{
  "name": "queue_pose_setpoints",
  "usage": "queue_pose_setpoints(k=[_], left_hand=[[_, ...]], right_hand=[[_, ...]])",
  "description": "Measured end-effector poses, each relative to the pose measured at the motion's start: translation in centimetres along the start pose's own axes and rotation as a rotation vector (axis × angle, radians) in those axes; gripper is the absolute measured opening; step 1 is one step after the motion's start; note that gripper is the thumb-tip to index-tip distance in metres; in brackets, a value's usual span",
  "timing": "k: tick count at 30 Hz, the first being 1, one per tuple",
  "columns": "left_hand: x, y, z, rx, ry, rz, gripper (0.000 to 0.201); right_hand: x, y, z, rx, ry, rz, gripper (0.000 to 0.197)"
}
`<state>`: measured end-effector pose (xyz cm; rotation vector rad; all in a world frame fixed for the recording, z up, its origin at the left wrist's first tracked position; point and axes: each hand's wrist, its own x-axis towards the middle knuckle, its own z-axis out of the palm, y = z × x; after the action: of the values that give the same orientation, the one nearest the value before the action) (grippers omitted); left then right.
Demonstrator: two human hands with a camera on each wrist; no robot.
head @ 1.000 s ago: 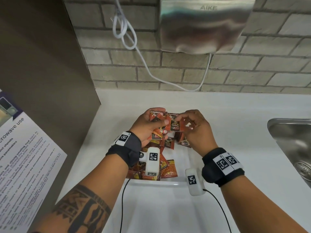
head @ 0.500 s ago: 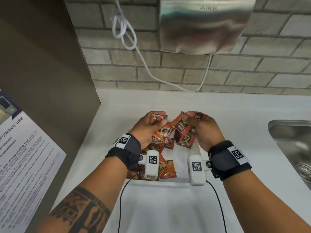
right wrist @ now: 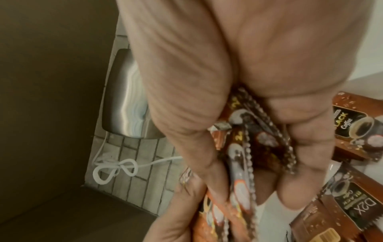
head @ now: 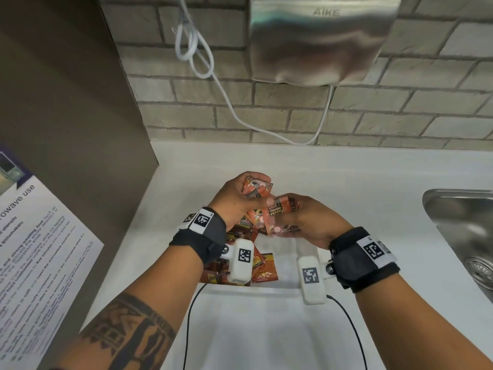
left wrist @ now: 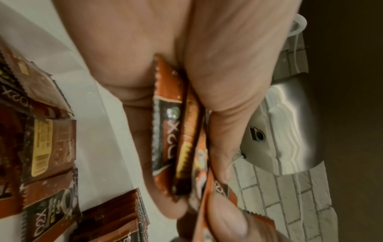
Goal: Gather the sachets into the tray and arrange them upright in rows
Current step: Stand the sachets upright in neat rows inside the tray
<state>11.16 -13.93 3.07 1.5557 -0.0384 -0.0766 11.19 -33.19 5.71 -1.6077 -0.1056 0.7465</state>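
My left hand [head: 240, 198] grips a small stack of red-brown coffee sachets [head: 256, 188] between thumb and fingers, seen edge-on in the left wrist view as sachets [left wrist: 176, 147]. My right hand [head: 301, 217] holds another bunch of sachets [head: 277, 212] close beside it, shown as sachets [right wrist: 246, 147] pinched between thumb and fingers. Both hands hover over the white tray [head: 266, 285]. Several loose sachets [head: 264, 268] lie flat in its left part, partly hidden under my left wrist.
The tray stands on a white counter [head: 346, 182]. A steel sink [head: 466, 236] is at the right, a brown panel [head: 66, 116] with a notice at the left. A steel hand dryer [head: 320, 41] and a white cable [head: 197, 54] hang on the brick wall.
The two hands parted, each with its own bunch of sachets, then came together again; the right hand's bunch now sits just below the left hand's stack.
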Motion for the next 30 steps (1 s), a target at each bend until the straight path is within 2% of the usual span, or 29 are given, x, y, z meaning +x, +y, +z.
queue_pose_setpoints(k=[4,7,9,12,15,18,21,25,28,30], left_hand=[[0.2,0.0,0.4,0.020,0.066,0.011,0.022],[0.2,-0.3,0.1,-0.042,0.150,-0.004,0.016],[0.3,-0.4,0.2,-0.048,0.153,-0.007,0.020],[0.3,0.0,1.1,-0.012,0.121,0.002,0.025],[0.1,0.6,1.4,-0.044,0.070,-0.017,0.022],[0.2,0.6,0.7,-0.135,0.035,-0.077,0.044],[0.1,0.4,0.3,-0.043,-0.008,-0.058,0.056],[0.0,0.5,0.8,0.028,-0.054,-0.023,0.055],[0.2,0.5,0.4,0.036,-0.012,-0.030,0.052],[0.3,0.3,0.2,0.042,0.018,-0.028,0.049]], right_hand=[[0.0,0.1,-0.2,0.037,0.029,-0.038,0.031],[0.3,0.2,-0.8,0.161,0.129,-0.057,0.035],[0.5,0.4,-0.5,0.156,0.183,-0.095,0.026],[0.7,0.5,0.4,0.004,0.200,-0.139,0.041],[0.7,0.6,0.7,-0.001,0.216,-0.158,0.041],[0.8,0.7,-0.2,0.057,0.215,-0.141,0.036],[0.8,0.8,-0.8,0.039,0.114,-0.085,0.038],[0.8,0.6,-0.9,0.087,0.042,-0.082,0.037],[0.9,0.7,-1.3,0.191,0.081,-0.108,0.059],[0.9,0.6,-1.6,0.194,0.110,-0.152,0.061]])
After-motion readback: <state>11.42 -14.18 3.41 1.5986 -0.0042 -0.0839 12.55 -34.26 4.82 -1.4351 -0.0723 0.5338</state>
